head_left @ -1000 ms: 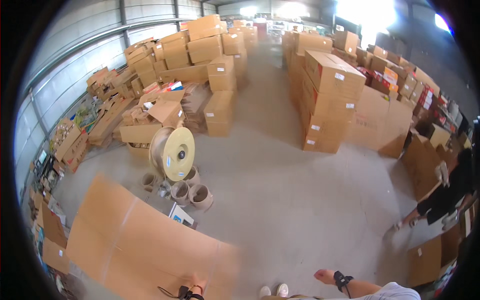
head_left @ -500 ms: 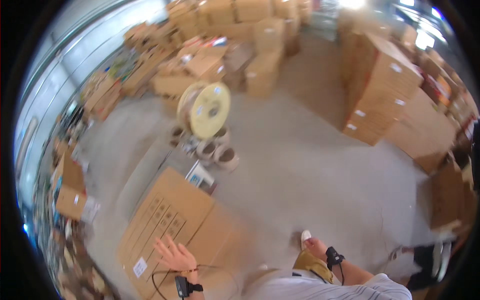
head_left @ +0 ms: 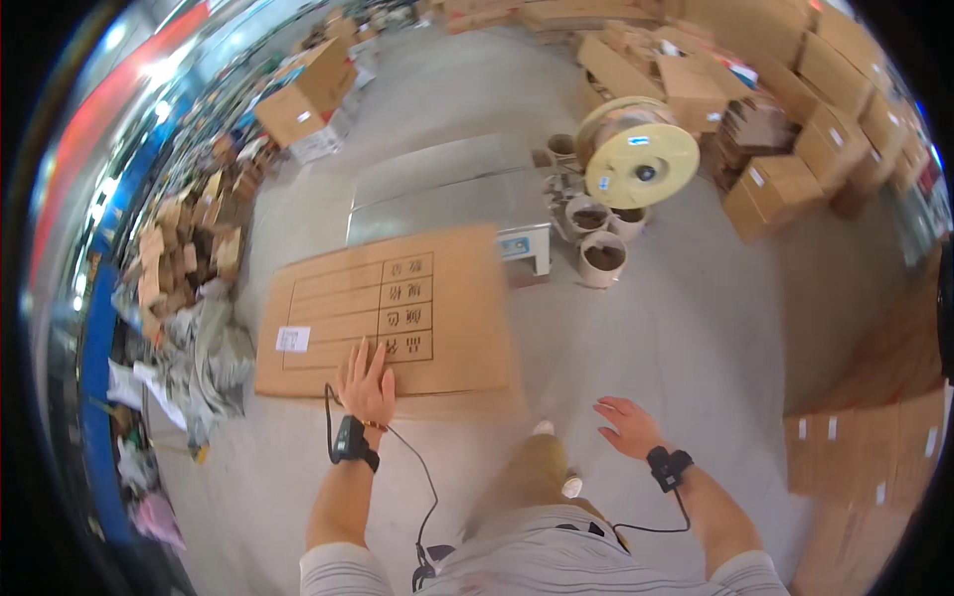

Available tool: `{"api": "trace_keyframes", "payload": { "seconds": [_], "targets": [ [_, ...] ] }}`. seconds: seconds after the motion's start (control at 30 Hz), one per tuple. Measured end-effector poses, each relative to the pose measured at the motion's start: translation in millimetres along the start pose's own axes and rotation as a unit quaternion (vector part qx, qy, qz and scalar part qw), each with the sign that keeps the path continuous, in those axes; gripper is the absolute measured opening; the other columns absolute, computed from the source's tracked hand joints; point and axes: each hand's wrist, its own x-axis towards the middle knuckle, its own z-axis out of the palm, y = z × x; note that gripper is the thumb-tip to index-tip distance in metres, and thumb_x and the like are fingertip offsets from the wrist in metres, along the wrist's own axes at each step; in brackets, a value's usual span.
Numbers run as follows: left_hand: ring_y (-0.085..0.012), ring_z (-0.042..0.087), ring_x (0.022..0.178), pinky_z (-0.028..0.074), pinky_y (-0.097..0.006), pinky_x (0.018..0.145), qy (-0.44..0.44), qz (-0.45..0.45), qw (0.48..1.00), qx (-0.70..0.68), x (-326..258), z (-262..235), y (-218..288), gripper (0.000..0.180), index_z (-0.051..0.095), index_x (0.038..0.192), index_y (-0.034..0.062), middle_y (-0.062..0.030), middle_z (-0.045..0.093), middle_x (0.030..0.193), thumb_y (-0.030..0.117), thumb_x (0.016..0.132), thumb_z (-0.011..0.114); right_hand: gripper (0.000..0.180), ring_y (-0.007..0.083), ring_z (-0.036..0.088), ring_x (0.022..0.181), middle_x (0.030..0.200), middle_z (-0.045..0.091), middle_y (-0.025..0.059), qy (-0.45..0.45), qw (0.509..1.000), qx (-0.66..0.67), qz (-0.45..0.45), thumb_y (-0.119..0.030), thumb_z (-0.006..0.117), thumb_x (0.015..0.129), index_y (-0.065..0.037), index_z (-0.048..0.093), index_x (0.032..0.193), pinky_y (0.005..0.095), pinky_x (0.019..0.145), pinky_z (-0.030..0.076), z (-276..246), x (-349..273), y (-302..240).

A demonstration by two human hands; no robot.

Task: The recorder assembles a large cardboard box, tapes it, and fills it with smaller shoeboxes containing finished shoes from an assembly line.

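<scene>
A large cardboard box (head_left: 338, 263) with a printed table and a white label fills the area in front of me on the left. My left hand (head_left: 366, 385) lies at the box's near edge, fingers stretched forward on its top. Over the floor to the right of the box is my right hand (head_left: 629, 427), empty, with fingers apart. Both wrists carry black strapped devices with cables. Just past the box's far right corner stands a white and blue panel (head_left: 527, 245), partly hidden by the box. Behind it lies a flat grey platform (head_left: 447, 194).
A yellow spool (head_left: 646, 169) stands beyond several pots (head_left: 602, 260). Stacked cartons (head_left: 865, 447) line the right side, with more cartons (head_left: 775, 194) at the far right. On the left are a heap of cardboard pieces (head_left: 179, 258) and grey sacks (head_left: 204, 363).
The view has swung left, so the box and spool appear farther right. My left hand now rests flat at the box's near edge. My right hand has come forward, fingers spread.
</scene>
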Motion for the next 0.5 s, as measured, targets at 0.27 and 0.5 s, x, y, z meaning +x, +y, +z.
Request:
{"api": "trace_keyframes", "payload": {
  "seconds": [0.27, 0.5],
  "targets": [
    [-0.0275, 0.047, 0.111, 0.030, -0.045, 0.094, 0.008, -0.056, 0.998, -0.014, 0, 0, 16, 0.042, 0.058, 0.111, 0.0146, -0.0097, 0.049, 0.122, 0.019, 0.071, 0.046, 0.045, 0.0226, 0.044, 0.110, 0.121, 0.045, 0.0029, -0.160, 0.961, -0.059, -0.219, -0.013, 0.059, 0.070, -0.010, 0.050, 0.113, 0.0368, 0.084, 0.042, -16, 126, 33],
    [-0.0287, 0.047, 0.111, 0.034, -0.046, 0.089, -0.008, -0.067, 0.998, -0.019, 5, -2, 15, 0.039, 0.058, 0.110, 0.0173, -0.0106, 0.051, 0.120, 0.020, 0.073, 0.044, 0.042, 0.0182, 0.040, 0.114, 0.124, 0.043, 0.0004, -0.191, 0.855, -0.169, -0.451, -0.017, 0.054, 0.074, -0.010, 0.048, 0.115, 0.0341, 0.082, 0.041, 20, 257, 61]
  ]
}}
